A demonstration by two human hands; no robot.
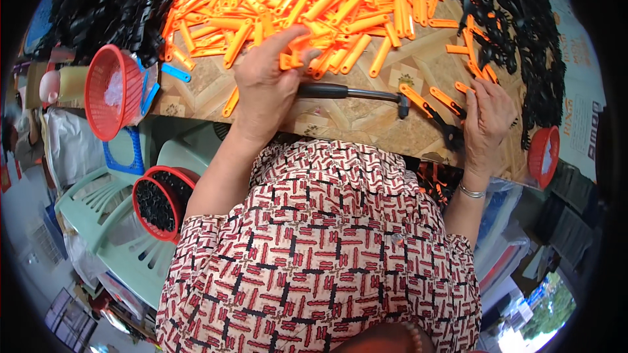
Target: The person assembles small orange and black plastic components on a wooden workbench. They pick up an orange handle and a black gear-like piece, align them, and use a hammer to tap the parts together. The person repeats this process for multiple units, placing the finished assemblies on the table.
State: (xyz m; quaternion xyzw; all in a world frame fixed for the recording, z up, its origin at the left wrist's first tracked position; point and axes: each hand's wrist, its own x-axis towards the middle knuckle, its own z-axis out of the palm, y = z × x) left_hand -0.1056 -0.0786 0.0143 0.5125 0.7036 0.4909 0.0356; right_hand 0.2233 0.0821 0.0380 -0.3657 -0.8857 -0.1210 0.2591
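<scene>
Left hand (271, 82): upper centre of the frame, at the near edge of the orange pieces (353, 10). Fingers half curled, thumb apart; orange shows inside the curl, though whether it is gripped cannot be told.

Right hand (489, 114): right of the frame, fingers bent, tips close together beside the end of an orange strip (462, 87). A firm hold cannot be made out.

Orange pieces: a large heap, top centre, loose, lying at all angles.

Black parts (533, 52): a long mound, upper right; a second dark heap (111, 10), upper left.

Joined pieces (416, 98): a few, right of centre, orange with black at one end, apparently fitted together.

Hammer (322, 91): lies across the table (366, 127), centre, head toward the right, touched by neither hand.

Blue pieces (175, 72): two, upper left, near a red basket (91, 108). Small red basket (552, 147): right edge.

State of progress, by judgement: a small share appears joined; the greater share, orange and black alike, remains separate. An exact count cannot be given.
</scene>
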